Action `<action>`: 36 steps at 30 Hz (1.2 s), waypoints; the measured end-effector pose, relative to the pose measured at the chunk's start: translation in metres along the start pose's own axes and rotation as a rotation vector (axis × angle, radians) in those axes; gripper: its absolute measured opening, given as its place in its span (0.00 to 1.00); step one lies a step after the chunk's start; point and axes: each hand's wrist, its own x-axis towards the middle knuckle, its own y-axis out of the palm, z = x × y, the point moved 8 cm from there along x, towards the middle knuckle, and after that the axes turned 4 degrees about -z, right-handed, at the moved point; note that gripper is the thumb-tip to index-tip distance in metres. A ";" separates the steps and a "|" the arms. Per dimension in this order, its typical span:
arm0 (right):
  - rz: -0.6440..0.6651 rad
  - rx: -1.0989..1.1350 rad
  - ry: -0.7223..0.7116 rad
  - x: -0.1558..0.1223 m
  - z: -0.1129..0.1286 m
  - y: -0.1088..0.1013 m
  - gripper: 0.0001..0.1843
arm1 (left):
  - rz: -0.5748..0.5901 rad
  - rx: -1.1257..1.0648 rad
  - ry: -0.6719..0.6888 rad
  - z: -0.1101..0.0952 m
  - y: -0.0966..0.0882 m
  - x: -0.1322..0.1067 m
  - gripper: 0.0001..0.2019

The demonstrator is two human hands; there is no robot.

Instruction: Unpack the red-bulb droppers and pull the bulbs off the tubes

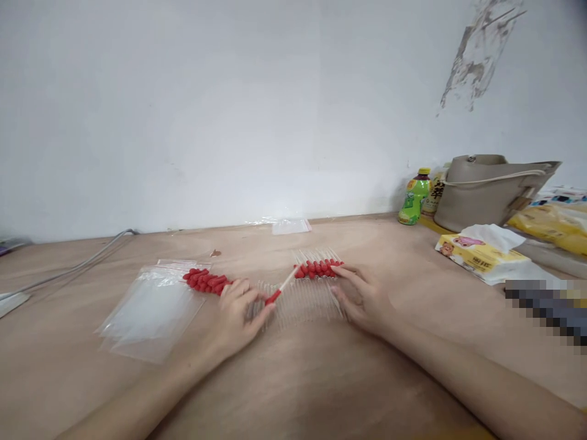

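Observation:
My left hand (238, 315) pinches a thin stick (288, 280), red at its lower end and whitish above, between thumb and fingers. It slants up to the right. Beside that hand's knuckles lies a bundle of red pieces (206, 281), partly covered by the fingers. A row of thin clear sticks (302, 305) lies side by side between my hands. Across their upper part runs a band of red pieces (318, 267). My right hand (367, 299) rests at the right end of this row, fingers apart, index fingertip at the red band.
Clear plastic bags (147, 311) lie at left, near a grey cable (87, 263). Another small bag (291, 227) lies by the wall. At right are a green bottle (414, 198), a grey-beige bag (481, 192), a tissue pack (481, 253) and a blurred dark object (550, 305).

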 end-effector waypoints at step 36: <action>0.169 0.226 -0.490 -0.020 0.088 0.041 0.08 | -0.078 -0.050 0.515 -0.060 0.008 -0.041 0.09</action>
